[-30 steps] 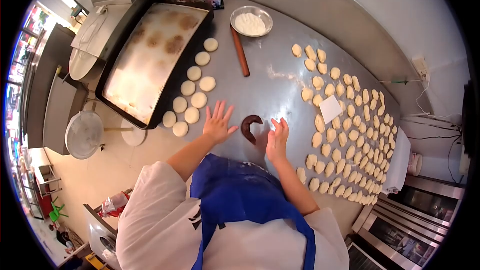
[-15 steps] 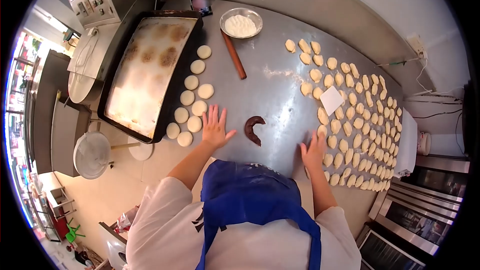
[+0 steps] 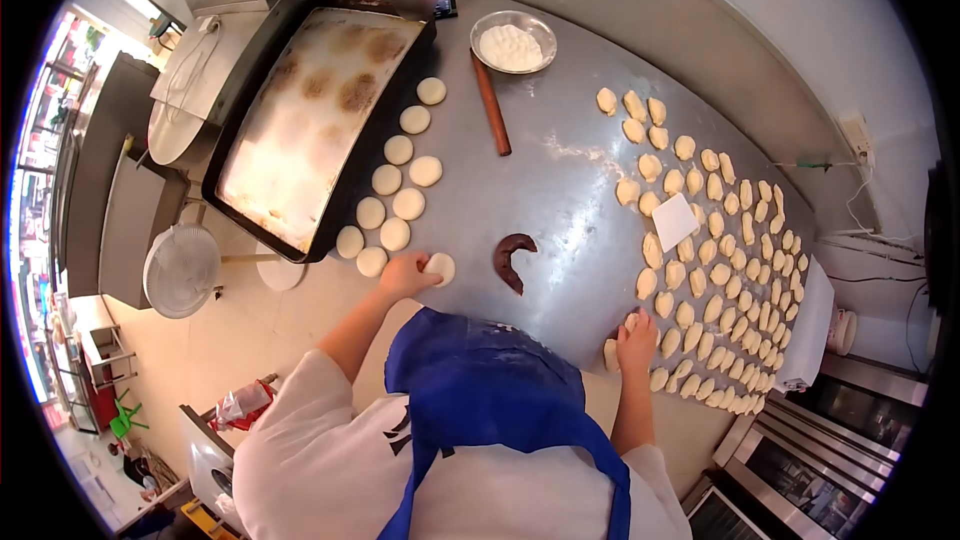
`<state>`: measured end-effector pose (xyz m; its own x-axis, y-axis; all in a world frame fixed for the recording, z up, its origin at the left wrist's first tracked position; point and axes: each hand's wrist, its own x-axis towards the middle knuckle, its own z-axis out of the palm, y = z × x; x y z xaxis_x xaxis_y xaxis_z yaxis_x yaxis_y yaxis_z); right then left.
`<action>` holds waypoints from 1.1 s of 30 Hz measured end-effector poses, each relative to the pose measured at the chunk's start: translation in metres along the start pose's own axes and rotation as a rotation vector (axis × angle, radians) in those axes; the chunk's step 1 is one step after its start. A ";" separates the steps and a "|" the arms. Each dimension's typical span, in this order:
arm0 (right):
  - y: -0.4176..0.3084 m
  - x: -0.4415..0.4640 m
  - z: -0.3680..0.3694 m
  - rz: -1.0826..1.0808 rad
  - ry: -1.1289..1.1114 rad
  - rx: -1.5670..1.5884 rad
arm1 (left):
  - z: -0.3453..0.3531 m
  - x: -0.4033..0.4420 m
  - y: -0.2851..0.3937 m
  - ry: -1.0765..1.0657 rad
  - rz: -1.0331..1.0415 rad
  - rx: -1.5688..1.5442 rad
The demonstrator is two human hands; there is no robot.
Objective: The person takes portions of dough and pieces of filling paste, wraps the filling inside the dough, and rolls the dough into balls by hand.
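Observation:
My left hand [image 3: 408,276] grips the edge of a round dough disc [image 3: 440,269], thumb and fingers closed around its left side, close to the table's front edge. Several similar pale discs [image 3: 409,204] lie just beyond it along the baking pan. On the right, my right hand [image 3: 637,344] has its fingers closed on a small oval dough piece [image 3: 632,321], partly hidden by the fingers. Another dough piece [image 3: 611,354] lies left of that hand. Between both hands rests a curved strip of dark brown filling [image 3: 513,263].
A large black-rimmed baking pan [image 3: 428,48] stands at left. Farther back are a metal bowl of flour [image 3: 513,46] and a wooden rolling pin [image 3: 490,105]. Rows of oval dough pieces [image 3: 713,308] cover the right side, with a white scraper [image 3: 675,221] among them.
My left hand went from lying spread on the table to gripping a dough disc nearer me. My right hand moved toward me and closed on a dough piece. The view shifted slightly.

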<state>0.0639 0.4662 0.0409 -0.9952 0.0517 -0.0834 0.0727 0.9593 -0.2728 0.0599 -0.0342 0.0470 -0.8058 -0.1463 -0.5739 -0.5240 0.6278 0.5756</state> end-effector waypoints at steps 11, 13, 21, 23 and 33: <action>-0.006 -0.008 -0.012 0.064 -0.055 -0.007 | -0.067 0.198 0.061 0.343 -0.007 -0.645; -0.003 -0.013 -0.008 0.091 -0.127 0.064 | -0.078 0.189 0.069 0.208 -0.056 -0.556; -0.132 0.051 -0.005 -0.082 0.161 0.552 | 0.035 0.045 0.111 -0.278 0.133 -0.816; -0.184 0.069 -0.002 -0.309 0.116 0.594 | 0.067 0.008 0.141 -0.455 -0.092 -1.243; -0.228 0.074 -0.041 -0.650 0.273 0.865 | 0.020 -0.031 0.156 -0.702 -0.057 -1.457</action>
<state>-0.0289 0.2624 0.1362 -0.8340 -0.2282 0.5023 -0.5515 0.3156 -0.7722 0.0090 0.0836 0.1426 -0.7131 0.4739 -0.5166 -0.6801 -0.6463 0.3461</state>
